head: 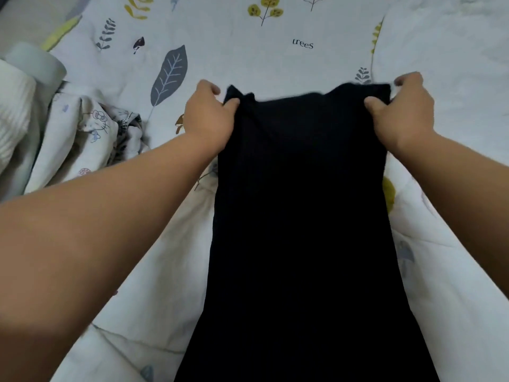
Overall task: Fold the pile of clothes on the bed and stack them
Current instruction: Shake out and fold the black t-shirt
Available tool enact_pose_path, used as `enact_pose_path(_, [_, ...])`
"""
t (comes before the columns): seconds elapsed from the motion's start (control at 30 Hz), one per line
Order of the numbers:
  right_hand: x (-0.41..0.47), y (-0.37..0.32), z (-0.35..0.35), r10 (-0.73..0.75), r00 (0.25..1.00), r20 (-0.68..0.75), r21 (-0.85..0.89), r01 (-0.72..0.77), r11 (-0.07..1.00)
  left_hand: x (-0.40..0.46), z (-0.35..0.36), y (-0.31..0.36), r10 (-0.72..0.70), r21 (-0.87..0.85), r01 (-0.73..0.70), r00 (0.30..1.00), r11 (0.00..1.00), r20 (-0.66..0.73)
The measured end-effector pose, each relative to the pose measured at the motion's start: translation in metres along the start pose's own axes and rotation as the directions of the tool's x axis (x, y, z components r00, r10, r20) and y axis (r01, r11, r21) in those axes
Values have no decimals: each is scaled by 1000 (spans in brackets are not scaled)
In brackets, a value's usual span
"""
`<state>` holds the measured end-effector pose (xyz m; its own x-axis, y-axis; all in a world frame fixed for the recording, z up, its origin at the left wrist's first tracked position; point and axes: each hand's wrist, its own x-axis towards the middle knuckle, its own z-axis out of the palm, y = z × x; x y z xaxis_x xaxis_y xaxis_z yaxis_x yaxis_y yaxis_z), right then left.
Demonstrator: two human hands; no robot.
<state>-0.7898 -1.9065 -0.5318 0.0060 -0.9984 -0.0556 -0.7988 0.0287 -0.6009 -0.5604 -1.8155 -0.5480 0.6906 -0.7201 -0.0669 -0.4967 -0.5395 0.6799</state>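
A long black garment stretches from the bottom of the view up the middle of the bed. My left hand pinches its far left corner between thumb and fingers. At the far right corner, my right hand grips the same top edge. The edge between the two hands is held taut and looks slightly blurred. The garment's lower end runs out of view at the bottom.
The bed is covered by a white quilt printed with leaves and trees. A crumpled white printed cloth lies at the left, beside a white ribbed textile and a pale rolled item.
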Motion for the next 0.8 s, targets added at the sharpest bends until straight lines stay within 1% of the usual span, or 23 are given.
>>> enact_pose_path(0.03, [-1, -1, 2, 1, 1000, 20, -45, 0, 999, -3, 3, 2, 12, 46, -12, 1000, 999, -11])
enact_pose_path(0.07, [-7, 0, 5, -21, 999, 29, -94, 24, 995, -11, 6, 2, 65, 125, -62, 998, 990, -21])
enact_pose_path(0.1, [-16, 2, 9, -78, 996, 31, -146, 82, 986, -21, 10, 0, 155, 209, -148, 988, 966, -16])
enact_pose_path(0.17, [-44, 11, 21, -243, 968, 58, -253, 250, 935, -49, 20, -12, 339, 338, -342, 938, 877, 71])
enact_pose_path(0.2, [-59, 19, 28, -308, 945, 113, -316, 328, 890, -63, 25, -22, 387, 397, -418, 908, 817, 160])
enact_pose_path(0.23, [-73, 30, 34, -334, 920, 206, -381, 389, 838, -75, 29, -34, 400, 448, -483, 876, 753, 271])
enact_pose_path(0.27, [-85, 40, 40, -319, 894, 315, -435, 435, 788, -85, 34, -45, 381, 483, -534, 842, 694, 383])
enact_pose_path(0.3, [-93, 51, 46, -275, 869, 412, -472, 462, 751, -91, 37, -56, 341, 497, -563, 815, 661, 469])
enact_pose_path(0.33, [-98, 61, 50, -226, 851, 475, -492, 469, 733, -94, 40, -64, 306, 501, -570, 802, 651, 514])
enact_pose_path(0.4, [-97, 71, 54, -183, 844, 505, -503, 460, 732, -91, 44, -69, 271, 510, -553, 807, 659, 525])
enact_pose_path(0.5, [-94, 64, 51, -172, 837, 520, -486, 455, 746, -90, 43, -61, 241, 523, -540, 811, 660, 534])
enact_pose_path(0.57, [-99, 57, 42, -179, 839, 514, -443, 438, 782, -96, 35, -52, 217, 474, -503, 816, 723, 536])
enact_pose_path(0.67, [-129, 53, 21, -211, 868, 450, -388, 402, 829, -117, 12, -44, 232, 354, -427, 848, 832, 477])
enact_pose_path(0.73, [-158, 58, 7, -202, 871, 448, -367, 386, 847, -138, -4, -45, 238, 295, -404, 852, 866, 466])
enact_pose_path(0.8, [-189, 69, -7, -162, 870, 466, -380, 362, 851, -162, -20, -51, 224, 272, -385, 851, 882, 475])
